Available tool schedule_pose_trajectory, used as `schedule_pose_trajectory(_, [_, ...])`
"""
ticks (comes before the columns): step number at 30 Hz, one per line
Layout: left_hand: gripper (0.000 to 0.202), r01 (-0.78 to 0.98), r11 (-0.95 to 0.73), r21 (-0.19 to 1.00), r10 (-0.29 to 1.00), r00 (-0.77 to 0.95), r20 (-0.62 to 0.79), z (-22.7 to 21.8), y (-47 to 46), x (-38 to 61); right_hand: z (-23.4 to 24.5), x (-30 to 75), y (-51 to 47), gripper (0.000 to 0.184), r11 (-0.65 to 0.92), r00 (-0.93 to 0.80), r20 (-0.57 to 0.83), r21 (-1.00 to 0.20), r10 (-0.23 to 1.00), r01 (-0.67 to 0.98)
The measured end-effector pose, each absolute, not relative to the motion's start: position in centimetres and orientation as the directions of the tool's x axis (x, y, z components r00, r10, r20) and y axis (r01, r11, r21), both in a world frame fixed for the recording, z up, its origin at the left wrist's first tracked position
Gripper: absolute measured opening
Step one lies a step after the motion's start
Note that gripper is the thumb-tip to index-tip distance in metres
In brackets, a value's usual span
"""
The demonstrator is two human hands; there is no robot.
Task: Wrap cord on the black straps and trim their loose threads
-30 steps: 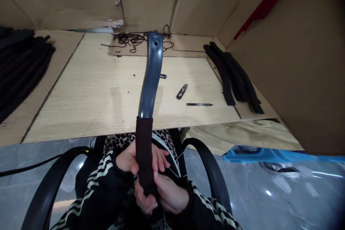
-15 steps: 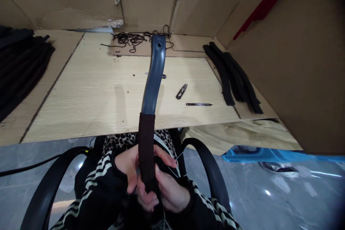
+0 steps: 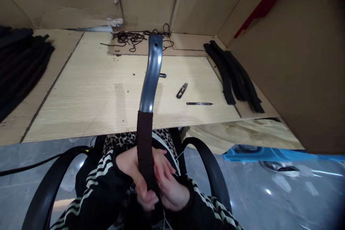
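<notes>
A long, curved grey-blue strip (image 3: 151, 77) with a hole in its far end points away from me over the table. Its near part is wrapped in a dark brown cover (image 3: 145, 133). My left hand (image 3: 132, 167) is closed around the covered part from the left, its thumb lying along the lower front. From the right, my right hand (image 3: 172, 188) grips the same covered part low down, its fingers bunched against the edge. The strip's lowest end is hidden between the hands and dark sleeves.
Thread snips (image 3: 182, 90) and a thin pointed blade (image 3: 199, 104) lie on the table (image 3: 88, 97). A second small tool (image 3: 162, 75) is partly behind the strip. Tangled dark cord (image 3: 132, 38) lies at the back. Dark strips are piled left (image 3: 24, 64) and right (image 3: 234, 75).
The strip has shifted slightly left, its shine changing. My left thumb has moved onto the lower front of the cover, and the fingers on the right side have bunched closer against it.
</notes>
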State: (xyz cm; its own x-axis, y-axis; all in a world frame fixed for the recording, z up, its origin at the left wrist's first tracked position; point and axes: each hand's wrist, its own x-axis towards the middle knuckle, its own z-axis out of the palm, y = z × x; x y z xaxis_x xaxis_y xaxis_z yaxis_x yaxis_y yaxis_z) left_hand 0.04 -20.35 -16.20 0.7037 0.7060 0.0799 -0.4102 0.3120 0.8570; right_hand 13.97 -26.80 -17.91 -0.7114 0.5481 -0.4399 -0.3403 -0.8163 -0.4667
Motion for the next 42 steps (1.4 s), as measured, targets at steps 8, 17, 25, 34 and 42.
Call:
schedule_pose_trajectory(8, [0.059, -0.631, 0.323, 0.706, 0.931, 0.346, -0.116, -13.3, -19.7, -0.3, -17.2, 13.8, -26.1, 0.061, -0.850, -0.844, -0.252, -0.383, 0.473, -0.362])
schedule_pose_trajectory(17, [0.044, -0.803, 0.404, 0.439, 0.910, 0.402, -0.102, -11.9, -18.0, 0.8, -17.9, 13.5, -26.4, 0.062, -0.850, -0.851, -0.244, -0.393, 0.465, -0.351])
schedule_pose_trajectory(25, [0.030, -0.833, 0.367, 0.413, 0.928, 0.359, -0.102, -12.7, -18.2, 0.1, -17.8, 13.4, -26.8, 0.063, -0.852, -0.842, -0.272, -0.395, 0.465, -0.343])
schedule_pose_trajectory(34, [0.031, -0.843, 0.358, 0.402, 0.929, 0.364, -0.065, -13.4, -18.5, 0.4, -17.2, 13.7, -26.3, 0.059, -0.860, -0.851, -0.268, -0.386, 0.452, -0.335])
schedule_pose_trajectory(42, [0.032, -0.830, 0.345, 0.439, 0.934, 0.351, -0.071, -13.4, -18.5, 0.4, -17.5, 13.8, -26.3, 0.061, -0.849, -0.844, -0.271, -0.409, 0.463, -0.335])
